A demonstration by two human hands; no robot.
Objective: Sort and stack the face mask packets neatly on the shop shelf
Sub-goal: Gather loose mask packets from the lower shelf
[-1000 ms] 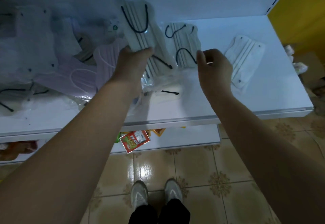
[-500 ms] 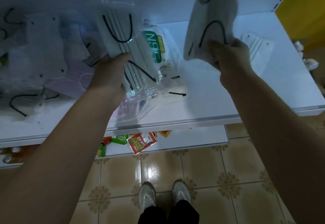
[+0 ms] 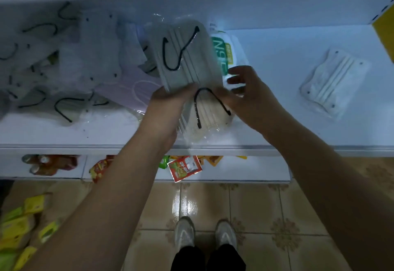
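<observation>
Dim room, glossy patterned floor tiles (image 3: 251, 204)

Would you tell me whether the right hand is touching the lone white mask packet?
Apart: the head view shows bare shelf between the right hand and white packet.

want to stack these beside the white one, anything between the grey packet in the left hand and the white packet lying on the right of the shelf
Mostly clear. The right hand hovers just right of the grey mask packet gripped by the left hand. Beyond it, bare white shelf runs to the white mask packet.
</observation>
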